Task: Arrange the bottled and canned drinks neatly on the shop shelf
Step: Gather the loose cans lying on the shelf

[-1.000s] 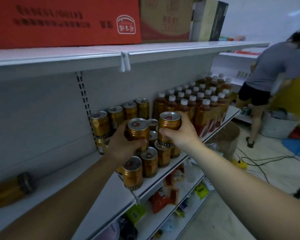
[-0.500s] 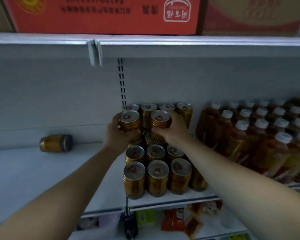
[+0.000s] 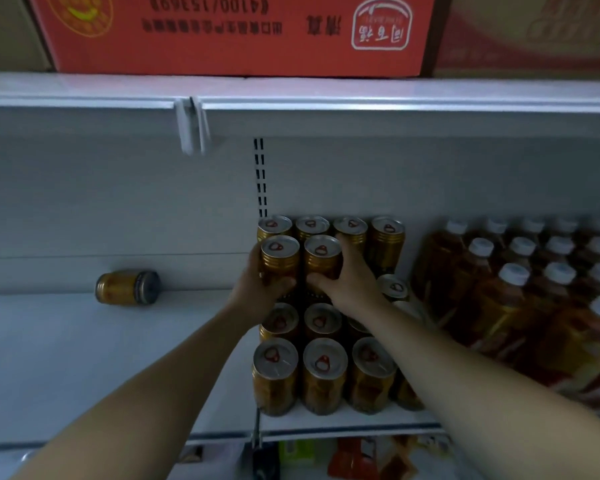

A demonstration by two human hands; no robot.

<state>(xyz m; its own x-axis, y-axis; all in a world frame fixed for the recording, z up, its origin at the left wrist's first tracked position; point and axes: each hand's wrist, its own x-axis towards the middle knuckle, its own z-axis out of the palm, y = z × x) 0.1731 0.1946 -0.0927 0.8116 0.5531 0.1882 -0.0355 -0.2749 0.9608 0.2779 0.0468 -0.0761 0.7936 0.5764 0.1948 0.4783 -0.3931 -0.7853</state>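
Note:
My left hand (image 3: 257, 289) grips a gold can (image 3: 278, 258) and my right hand (image 3: 349, 282) grips a second gold can (image 3: 322, 259). Both cans are upright, side by side, raised above the lower cans and just in front of the back row of gold cans (image 3: 329, 227). Several more gold cans (image 3: 323, 372) stand in rows on the white shelf (image 3: 118, 358) below my wrists. One gold can (image 3: 127, 286) lies on its side at the left, against the back wall. Amber bottles with white caps (image 3: 520, 292) fill the shelf to the right.
A red carton (image 3: 229, 32) and a darker box (image 3: 534, 32) sit on the upper shelf (image 3: 361, 95) overhead. A perforated upright (image 3: 260, 178) runs down the back wall. Snack packets (image 3: 371, 459) lie on the shelf below.
The view has closed in on the shelf. Both hands have carried their cans further back, up against the rear row of cans.

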